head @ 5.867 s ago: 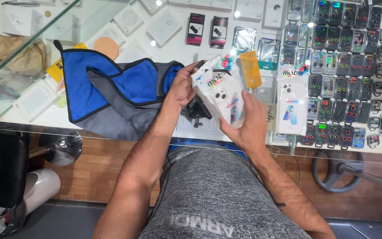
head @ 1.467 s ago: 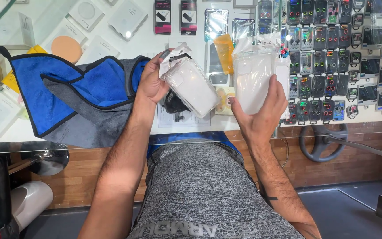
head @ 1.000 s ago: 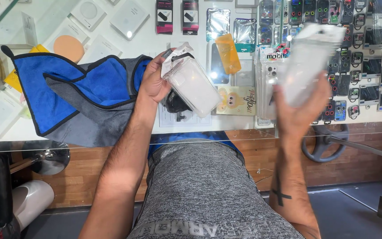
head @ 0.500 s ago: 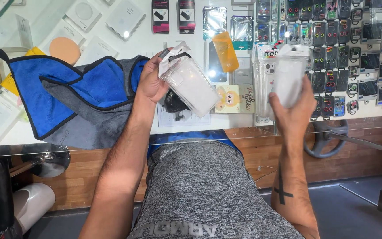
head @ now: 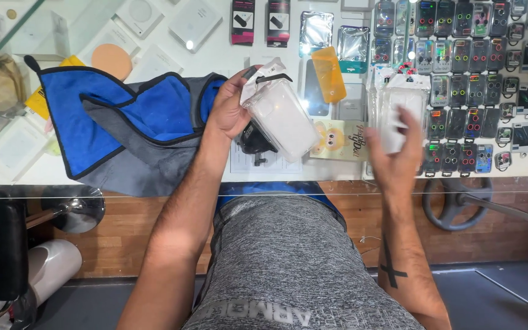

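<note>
Head view: your left hand [head: 230,110] grips clear packets [head: 279,116] above the glass counter [head: 154,46], long axis slanting down-right; your blurred right hand [head: 398,153] clasps a white packet [head: 398,116], upright, beside an orange case [head: 328,73].

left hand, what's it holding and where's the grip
The left hand holds a stack of clear plastic phone-case packets by their upper left end, fingers wrapped over the edge. The right hand is blurred beside a white packet pile; any grip cannot be told.
</note>
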